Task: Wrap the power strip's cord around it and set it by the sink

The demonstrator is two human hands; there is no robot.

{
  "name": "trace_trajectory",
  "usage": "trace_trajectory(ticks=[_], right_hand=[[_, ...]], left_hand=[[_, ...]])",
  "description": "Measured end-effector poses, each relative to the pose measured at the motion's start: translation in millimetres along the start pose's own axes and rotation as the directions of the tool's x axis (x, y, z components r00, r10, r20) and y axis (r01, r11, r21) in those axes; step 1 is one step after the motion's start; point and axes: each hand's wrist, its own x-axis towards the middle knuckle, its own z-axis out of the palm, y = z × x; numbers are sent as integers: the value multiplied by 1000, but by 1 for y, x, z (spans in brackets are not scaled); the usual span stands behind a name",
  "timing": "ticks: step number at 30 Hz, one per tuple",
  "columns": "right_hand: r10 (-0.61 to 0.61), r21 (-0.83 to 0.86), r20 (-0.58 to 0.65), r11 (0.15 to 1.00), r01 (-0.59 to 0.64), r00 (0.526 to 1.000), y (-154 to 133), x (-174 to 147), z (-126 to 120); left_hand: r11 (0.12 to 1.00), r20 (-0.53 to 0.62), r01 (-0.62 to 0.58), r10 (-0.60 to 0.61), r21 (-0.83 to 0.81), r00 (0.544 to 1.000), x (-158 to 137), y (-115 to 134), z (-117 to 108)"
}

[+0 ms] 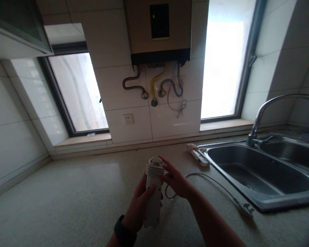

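A white power strip (152, 202) stands out in front of me, its back face with screw holes toward me. Several turns of its white cord (155, 170) are wound around its upper end. My left hand (141, 197) is closed around the strip's body, thumb across the back. At the wound turns, my right hand (176, 180) has its fingers bent and pinched on the cord against the strip's right side; its fingertips are partly hidden. From there the loose cord curves right over the countertop to a plug (245, 208) near the sink.
Another white power strip (199, 156), its cord bundled, lies by the steel sink (262, 206) with a curved faucet (259, 118). A wall socket (128, 119) and a water heater (158, 31) with hoses are on the tiled wall above the speckled countertop (67, 195).
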Motion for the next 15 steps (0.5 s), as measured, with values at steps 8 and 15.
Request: trace_trajectory(ticks=[8,15], right_hand=[[-111,-301,-52,949,90,992,2,-3,0],[-343,-638,-90,740,210,935,7,-7,1]], left_hand=[[999,21,24,-23,-40,1000,2,-1,-2],[995,117,48,-38,-85,992,3,0,-7]])
